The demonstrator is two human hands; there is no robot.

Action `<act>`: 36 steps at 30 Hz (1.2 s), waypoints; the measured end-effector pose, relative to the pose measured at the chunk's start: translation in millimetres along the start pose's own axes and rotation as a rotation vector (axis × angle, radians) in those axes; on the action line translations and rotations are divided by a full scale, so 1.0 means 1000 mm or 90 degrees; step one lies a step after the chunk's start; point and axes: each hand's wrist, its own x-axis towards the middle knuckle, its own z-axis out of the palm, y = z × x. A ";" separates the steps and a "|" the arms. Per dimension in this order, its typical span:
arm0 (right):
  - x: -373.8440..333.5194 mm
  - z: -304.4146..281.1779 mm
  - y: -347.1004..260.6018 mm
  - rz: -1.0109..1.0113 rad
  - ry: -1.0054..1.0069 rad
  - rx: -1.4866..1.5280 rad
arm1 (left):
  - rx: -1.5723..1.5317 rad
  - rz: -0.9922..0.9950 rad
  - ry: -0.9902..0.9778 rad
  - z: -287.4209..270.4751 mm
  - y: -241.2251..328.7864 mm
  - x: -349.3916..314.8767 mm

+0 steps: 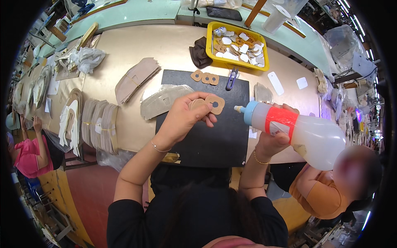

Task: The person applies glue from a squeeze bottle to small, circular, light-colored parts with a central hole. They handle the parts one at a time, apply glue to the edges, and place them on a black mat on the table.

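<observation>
The left hand [187, 114] has its thumb and fingers nearly together, pinching a few tan pieces [220, 101] with holed centres above a black mat [198, 144]. The right hand [274, 142] wraps a translucent bottle [318, 138] — fingers open only as wide as its body, around a red band [285, 118] — and the blue cap [249, 113] points toward the left fingers.

The mat lies on a broad, tan table [165, 45]. Just beyond the left fingers, three matching pieces [209, 76] sit in a row, a purple tool [232, 78] to their right. Farther beyond are a dark brown cloth [201, 53] and a yellow tray [237, 65] heaped with white and tan bits. Left of the left fingers lie flat beige sheets [136, 80] and banded bundles [99, 124]. Beyond the right fingers are two white cards [276, 83].

A pale green ledge [140, 15] runs past the table. One person in pink [31, 153] is far left of the left fingers; another in orange [318, 194] is right of the right fingers, nearer the lower edge.
</observation>
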 end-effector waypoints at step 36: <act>0.007 -0.037 0.007 -0.123 -0.233 0.207 | 0.228 0.045 0.084 0.033 0.016 -0.042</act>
